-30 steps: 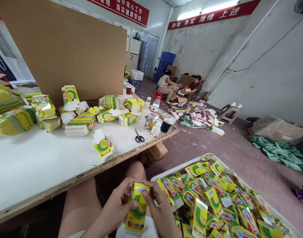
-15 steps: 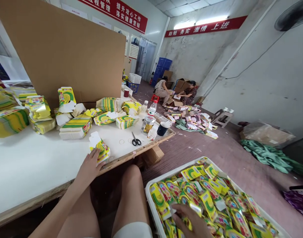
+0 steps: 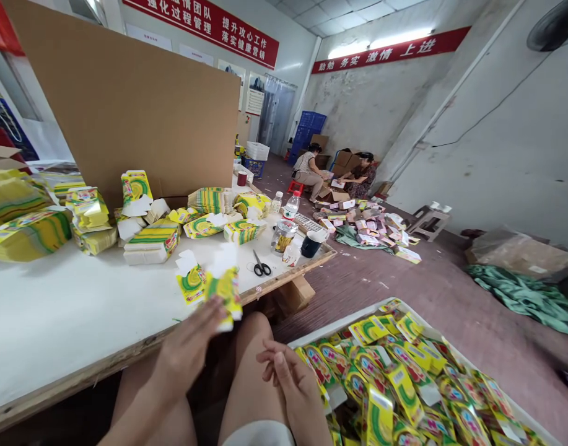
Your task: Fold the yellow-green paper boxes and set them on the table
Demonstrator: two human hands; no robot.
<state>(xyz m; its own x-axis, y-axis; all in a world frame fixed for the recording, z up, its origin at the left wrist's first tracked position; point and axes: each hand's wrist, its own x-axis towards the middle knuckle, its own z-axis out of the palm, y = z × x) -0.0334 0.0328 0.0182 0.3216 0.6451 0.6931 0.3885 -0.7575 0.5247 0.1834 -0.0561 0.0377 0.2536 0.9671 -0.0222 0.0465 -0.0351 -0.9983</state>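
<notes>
My left hand [image 3: 193, 337] grips a yellow and green folding carton [image 3: 225, 291] over the table's front edge. The carton is smeared by motion, its white flaps pointing up. Just behind it, another yellow carton [image 3: 191, 283] lies on the white tabletop. My right hand [image 3: 290, 381] is above my thigh, beside the tray; its fingers are loosely bent and apart, with nothing visible in them. To its right, the white tray [image 3: 390, 301] is heaped with yellow-green cartons [image 3: 404, 387].
Stacks of flat cartons [image 3: 153, 238] line the table's back before a big cardboard sheet [image 3: 144, 105]. Scissors [image 3: 261, 265], a jar [image 3: 284, 235], a water bottle [image 3: 292, 206] and a dark mug [image 3: 313, 244] stand or lie at the right. Two people sit by a pile of boxes [image 3: 367, 223] on the floor.
My left hand has lifted a carton off the table and brought it rightward. My right hand has left the tray's cartons and come left over my thigh.
</notes>
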